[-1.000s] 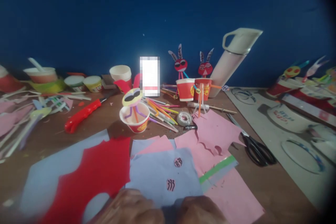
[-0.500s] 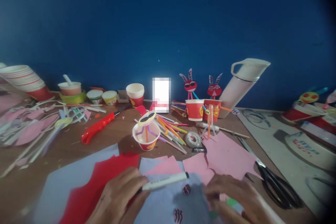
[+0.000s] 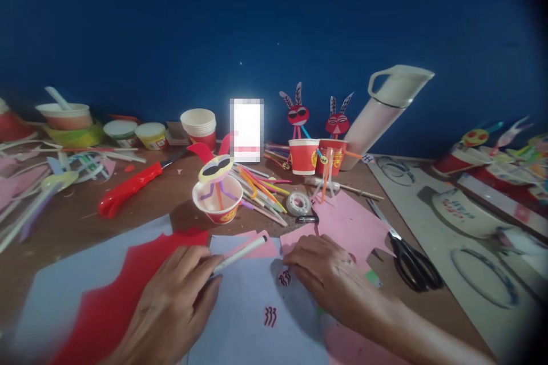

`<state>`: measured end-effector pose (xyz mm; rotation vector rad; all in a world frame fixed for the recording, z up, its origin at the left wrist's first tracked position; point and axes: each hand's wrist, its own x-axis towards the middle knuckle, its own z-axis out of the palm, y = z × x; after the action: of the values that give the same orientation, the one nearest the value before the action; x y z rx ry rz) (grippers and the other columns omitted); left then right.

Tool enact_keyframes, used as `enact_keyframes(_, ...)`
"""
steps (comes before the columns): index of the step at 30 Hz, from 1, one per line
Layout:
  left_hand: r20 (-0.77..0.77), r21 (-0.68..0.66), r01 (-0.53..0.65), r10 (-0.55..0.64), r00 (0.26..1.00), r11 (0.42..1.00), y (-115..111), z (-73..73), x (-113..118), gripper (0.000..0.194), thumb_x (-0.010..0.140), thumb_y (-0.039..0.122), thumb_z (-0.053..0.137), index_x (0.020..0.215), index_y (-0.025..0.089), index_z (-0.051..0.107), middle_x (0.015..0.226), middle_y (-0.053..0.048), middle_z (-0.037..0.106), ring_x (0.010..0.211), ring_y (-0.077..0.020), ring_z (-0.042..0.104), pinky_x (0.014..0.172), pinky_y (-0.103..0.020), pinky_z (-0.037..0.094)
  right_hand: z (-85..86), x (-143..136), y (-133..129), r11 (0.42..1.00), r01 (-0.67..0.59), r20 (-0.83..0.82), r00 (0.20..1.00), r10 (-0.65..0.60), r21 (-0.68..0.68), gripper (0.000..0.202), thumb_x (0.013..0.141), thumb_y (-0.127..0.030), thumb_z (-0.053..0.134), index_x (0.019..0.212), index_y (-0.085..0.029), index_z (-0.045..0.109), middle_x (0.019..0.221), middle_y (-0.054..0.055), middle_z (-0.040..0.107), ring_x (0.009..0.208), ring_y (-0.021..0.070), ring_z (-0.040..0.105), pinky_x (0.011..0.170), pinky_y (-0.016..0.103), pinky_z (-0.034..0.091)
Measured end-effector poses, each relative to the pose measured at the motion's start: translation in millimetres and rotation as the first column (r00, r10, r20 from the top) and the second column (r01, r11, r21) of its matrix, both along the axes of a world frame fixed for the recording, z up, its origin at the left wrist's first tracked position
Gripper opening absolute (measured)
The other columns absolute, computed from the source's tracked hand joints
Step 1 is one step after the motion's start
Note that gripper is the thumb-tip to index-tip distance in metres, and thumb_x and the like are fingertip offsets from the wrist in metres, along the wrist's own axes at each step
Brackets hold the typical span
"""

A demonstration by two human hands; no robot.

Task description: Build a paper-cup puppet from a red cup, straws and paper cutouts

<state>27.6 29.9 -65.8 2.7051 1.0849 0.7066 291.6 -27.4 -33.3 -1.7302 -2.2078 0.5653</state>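
Note:
My left hand [image 3: 177, 293] is closed around a white marker [image 3: 244, 252], whose dark tip end points up and right. It rests at the left edge of a pale blue paper sheet [image 3: 240, 308]. On that sheet lie two small pink pieces with dark wavy lines, an upper piece [image 3: 283, 278] and a lower piece [image 3: 270, 316]. My right hand [image 3: 327, 274] bends over the sheet's right side, fingers drawn together, fingertips beside the upper piece; whether they grip anything is hidden. Red paper [image 3: 107, 296] lies under and beside my left hand.
A paper cup [image 3: 220, 217] holding a yellow-faced figure stands ahead, near straws [image 3: 265, 199] and a tape roll [image 3: 298, 203]. Black-handled scissors [image 3: 413, 262] lie right, beside pink paper [image 3: 351, 222]. A red-handled cutting tool [image 3: 128, 188] lies left. A leaning white flask [image 3: 385, 114] stands behind.
My right hand has moved up and left over the blue sheet, close to the upper pink piece. The marker stays in my left hand. The whole view has shifted.

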Motion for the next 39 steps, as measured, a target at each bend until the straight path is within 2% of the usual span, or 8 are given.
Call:
enact_keyframes(10, 0.202, -0.013, 0.055, -0.052, 0.978, 0.998, 1.5, 5.4, -2.4, 0.016, 0.087, 0.009, 0.050, 0.100, 0.017, 0.057, 0.089, -0.005, 0.053, 0.078, -0.0148, 0.056, 0.070, -0.026, 0.045, -10.2, -12.0, 1.6, 0.983, 0.107, 0.054, 0.994, -0.100, -0.147, 0.006, 0.081, -0.024, 0.064, 0.086, -0.021, 0.064, 0.090, 0.004, 0.065, 0.085, 0.0232, 0.058, 0.075, 0.034, 0.039)
enact_keyframes(16, 0.326, -0.069, -0.001, 0.024, 0.945, 0.998, 0.9, 23.1, -6.0, 0.017, 0.087, 0.008, 0.049, 0.095, 0.021, 0.056, 0.089, -0.003, 0.057, 0.081, -0.0134, 0.059, 0.073, -0.021, 0.045, -3.1, -14.2, 7.0, 0.971, 0.134, 0.016, 0.991, -0.134, -0.197, 0.014, 0.069, -0.007, 0.058, 0.070, -0.021, 0.061, 0.075, -0.001, 0.065, 0.073, 0.0166, 0.057, 0.068, 0.027, 0.036)
enact_keyframes(19, 0.379, -0.211, -0.060, 0.138, 0.915, 0.976, 1.1, 36.1, -6.7, 0.013, 0.089, 0.016, 0.049, 0.089, 0.024, 0.059, 0.088, -0.001, 0.061, 0.081, -0.0140, 0.060, 0.072, -0.021, 0.045, 3.6, -12.7, 6.5, 0.959, 0.196, 0.010, 0.980, -0.198, -0.204, 0.014, 0.071, -0.009, 0.055, 0.069, -0.022, 0.061, 0.072, -0.002, 0.064, 0.071, 0.0159, 0.057, 0.065, 0.025, 0.036)
enact_keyframes(22, 0.418, -0.520, -0.098, 0.353, 0.837, 0.848, 1.7, 44.8, -3.2, 0.016, 0.089, 0.032, 0.051, 0.084, 0.023, 0.063, 0.083, -0.002, 0.063, 0.077, -0.0165, 0.060, 0.068, -0.024, 0.046, 7.5, -9.2, 5.3, 0.951, 0.216, -0.014, 0.974, -0.224, -0.220, 0.014, 0.073, -0.011, 0.053, 0.070, -0.022, 0.061, 0.071, -0.002, 0.064, 0.069, 0.0152, 0.058, 0.062, 0.024, 0.036)
enact_keyframes(25, 0.419, -0.814, 0.023, 0.558, 0.717, 0.581, 1.9, 50.3, 3.2, 0.028, 0.085, 0.046, 0.053, 0.086, 0.021, 0.065, 0.074, -0.002, 0.062, 0.065, -0.0154, 0.057, 0.058, -0.025, 0.046, 9.1, -4.4, 5.6, 0.955, 0.198, -0.056, 0.975, -0.215, -0.222, 0.014, 0.074, -0.012, 0.051, 0.070, -0.022, 0.060, 0.070, -0.003, 0.064, 0.067, 0.0146, 0.058, 0.059, 0.023, 0.037)
enact_keyframes(27, 0.432, -0.878, 0.133, 0.643, 0.633, 0.459, 1.1, 53.6, 8.2, 0.032, 0.083, 0.050, 0.056, 0.088, 0.019, 0.064, 0.071, -0.001, 0.060, 0.059, -0.0129, 0.053, 0.052, -0.024, 0.044, 10.5, -1.2, 8.9, 0.966, 0.165, -0.117, 0.975, -0.190, -0.198, 0.013, 0.074, -0.013, 0.050, 0.070, -0.022, 0.058, 0.069, -0.004, 0.063, 0.066, 0.0137, 0.058, 0.058, 0.022, 0.037)
enact_keyframes(35, 0.409, -0.843, 0.505, 0.833, 0.373, 0.188, 3.2, 45.2, 46.3, 0.018, 0.087, 0.026, 0.052, 0.100, 0.014, 0.055, 0.075, -0.003, 0.062, 0.056, -0.0106, 0.053, 0.042, -0.020, 0.037, 14.6, -8.2, 56.5, 0.994, 0.099, -0.308, 0.945, -0.107, -0.041, 0.020, 0.084, -0.017, 0.047, 0.084, -0.023, 0.067, 0.075, -0.001, 0.070, 0.070, 0.0153, 0.062, 0.062, 0.024, 0.039)
enact_keyframes(39, 0.370, -0.845, 0.514, 0.855, 0.364, 0.147, 7.8, 35.9, 70.9, 0.017, 0.091, 0.019, 0.042, 0.105, 0.016, 0.050, 0.078, 0.000, 0.058, 0.054, -0.0068, 0.054, 0.045, -0.018, 0.038, 11.9, -21.2, 74.5, 0.988, 0.155, -0.326, 0.934, -0.143, 0.009, 0.022, 0.086, -0.023, 0.048, 0.096, -0.020, 0.067, 0.074, 0.002, 0.071, 0.070, 0.0182, 0.064, 0.062, 0.026, 0.040)
